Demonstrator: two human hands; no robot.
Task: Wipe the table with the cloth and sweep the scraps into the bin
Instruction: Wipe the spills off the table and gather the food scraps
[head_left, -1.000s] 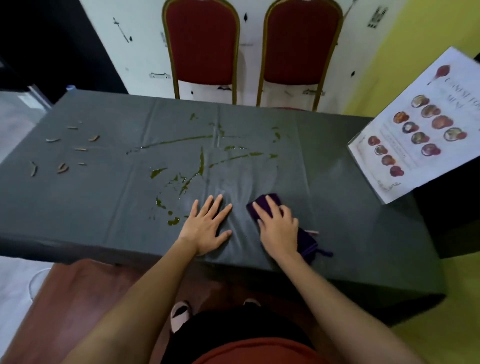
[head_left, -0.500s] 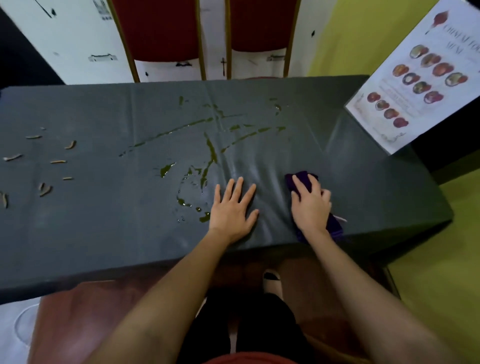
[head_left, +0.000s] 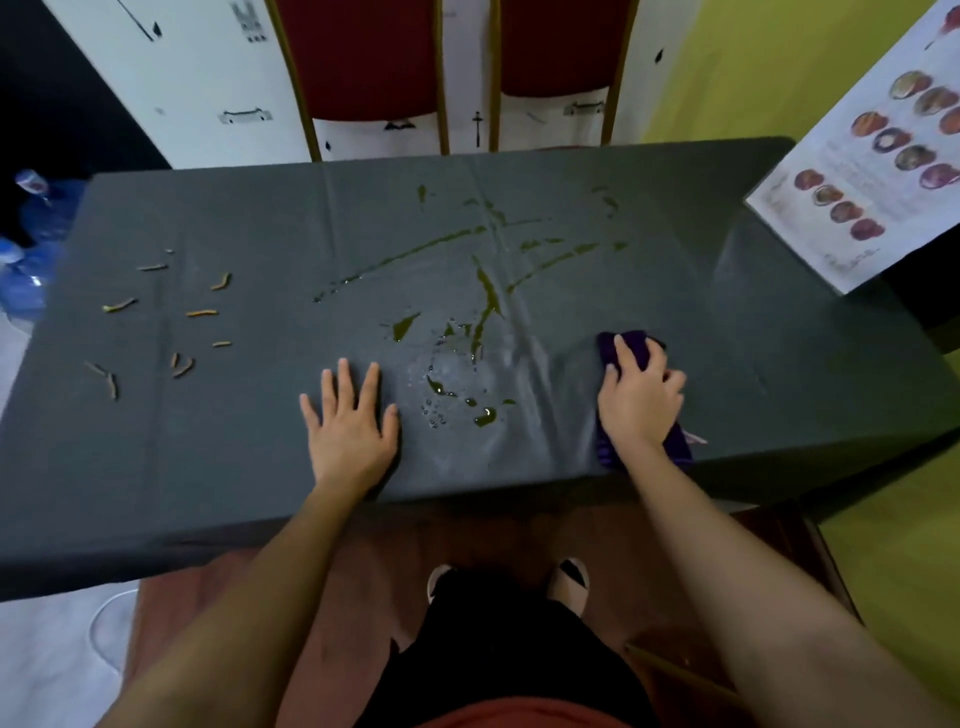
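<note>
The right hand (head_left: 640, 402) presses down on a dark purple folded cloth (head_left: 631, 349), fingers curled over it and gripping it against the tabletop (head_left: 249, 441). The cloth's long axis runs from the near edge of the tabletop away from the person, tilted slightly left at the far end; one end shows past the fingertips, the other pokes out under the wrist by the near edge, where a small pale tag sticks out to the right. The left hand (head_left: 350, 423) lies flat and fully open, palm down, fingers spread and pointing away from the person, holding nothing.

Between the 2 hands sit olive-green liquid smears and droplets (head_left: 485, 415), with longer streaks (head_left: 485, 291) reaching away beyond the fingertips. Well to the left of the left hand lie scattered thin orange-brown scraps (head_left: 201, 313), each a short sliver pointing its own way. The tabletop is covered by a dark grey cloth cover.

Beyond and to the right of the right hand leans a white printed menu sheet (head_left: 878, 171) with round food photos; its writing is too blurred to read. Past the far edge stand 2 red-backed chairs with gold frames (head_left: 363, 57).
</note>
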